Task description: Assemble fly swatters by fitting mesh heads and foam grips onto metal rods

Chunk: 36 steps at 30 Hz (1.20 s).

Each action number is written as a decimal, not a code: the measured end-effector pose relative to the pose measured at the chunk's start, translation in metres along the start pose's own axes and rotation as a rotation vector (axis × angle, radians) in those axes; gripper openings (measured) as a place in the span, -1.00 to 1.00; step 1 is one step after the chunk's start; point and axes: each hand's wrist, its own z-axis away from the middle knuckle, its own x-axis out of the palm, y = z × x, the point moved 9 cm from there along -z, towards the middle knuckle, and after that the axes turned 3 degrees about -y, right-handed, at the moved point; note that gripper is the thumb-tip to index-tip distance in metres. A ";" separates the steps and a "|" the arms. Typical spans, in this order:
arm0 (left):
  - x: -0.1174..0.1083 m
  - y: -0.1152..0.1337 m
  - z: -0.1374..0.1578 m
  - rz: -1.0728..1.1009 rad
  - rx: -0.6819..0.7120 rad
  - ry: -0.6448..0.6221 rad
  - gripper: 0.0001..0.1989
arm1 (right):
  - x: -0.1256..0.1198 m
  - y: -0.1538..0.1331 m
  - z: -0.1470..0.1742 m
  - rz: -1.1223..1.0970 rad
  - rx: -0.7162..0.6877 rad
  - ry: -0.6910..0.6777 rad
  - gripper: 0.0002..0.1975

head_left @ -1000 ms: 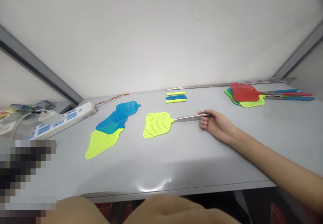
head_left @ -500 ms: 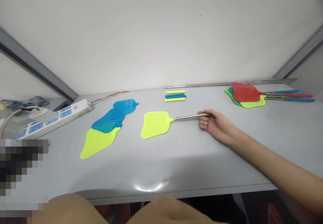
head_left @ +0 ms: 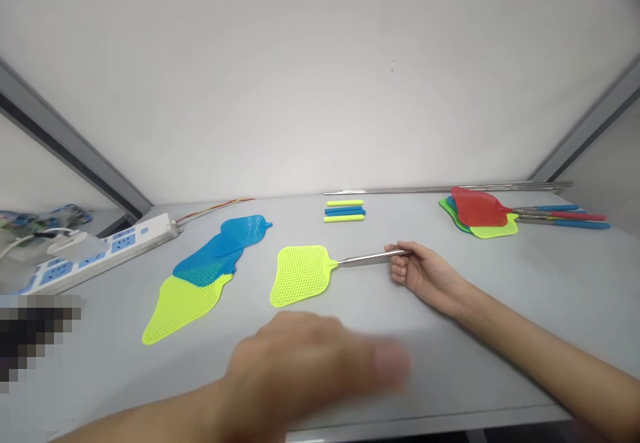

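Note:
A yellow-green fly swatter head [head_left: 301, 275] lies mid-table, joined to a thin metal rod [head_left: 367, 258]. My right hand [head_left: 425, 276] is closed on the rod's far end. In the near foreground is my left hand [head_left: 310, 370], blurred by motion, its thumb pointing right; most of its fingers are hidden, and nothing shows in it. Behind the swatter sit several short grip sleeves, among them a blue one [head_left: 345, 211] and a yellow one [head_left: 345, 218]. To the left, two blue swatter heads [head_left: 205, 260] overlap a yellow-green one [head_left: 185, 306].
Finished-looking swatters with a red one [head_left: 480, 208] on top are stacked at the right, handles pointing right. Long metal rods [head_left: 390, 190] lie along the wall. A white power strip [head_left: 155, 230] with plugs and cables stands at the left edge.
My left hand has come up from the bottom edge into the foreground above the table. My right hand still holds the rod; the whole view has shifted slightly.

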 end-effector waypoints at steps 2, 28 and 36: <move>0.017 0.007 -0.029 0.017 0.140 -0.131 -0.62 | 0.006 0.004 0.000 0.003 0.023 -0.025 -0.83; 0.059 -0.099 -0.043 -0.480 -0.123 -0.277 -0.50 | 0.019 -0.018 -0.073 0.512 0.161 -0.134 -0.65; 0.060 -0.104 -0.044 -0.388 -0.170 -0.249 -0.57 | 0.046 0.004 -0.055 0.315 0.442 -0.324 -0.48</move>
